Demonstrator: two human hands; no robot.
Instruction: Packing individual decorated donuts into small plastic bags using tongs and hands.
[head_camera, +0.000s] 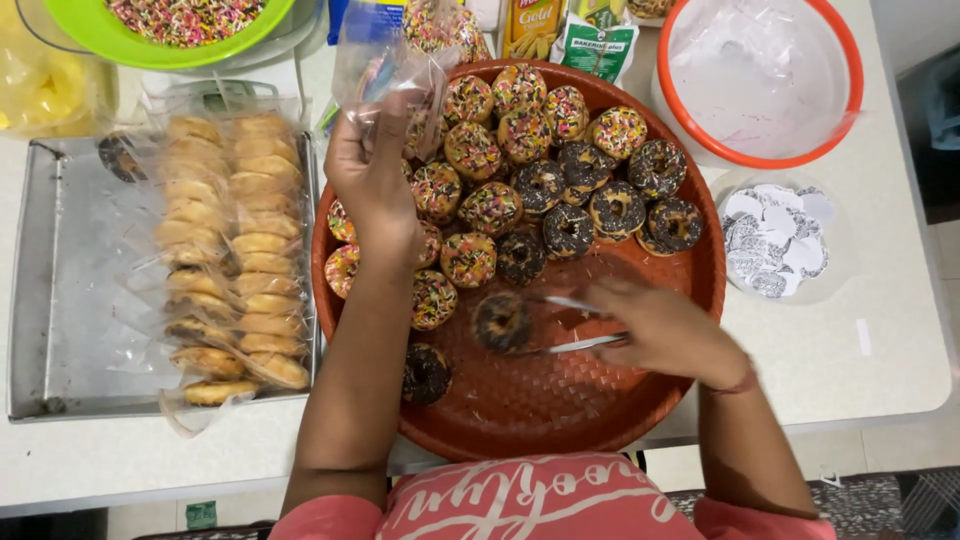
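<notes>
my left hand (372, 175) is closed on a clear plastic bag (385, 60), held up over the far-left rim of the round red tray (560, 410) | my right hand (655, 325) squeezes metal tongs (580, 322), tips clamped on a chocolate sprinkled donut (501, 321) near the tray's middle | bagged plain donuts (235, 250) on steel tray (60, 300) at left
</notes>
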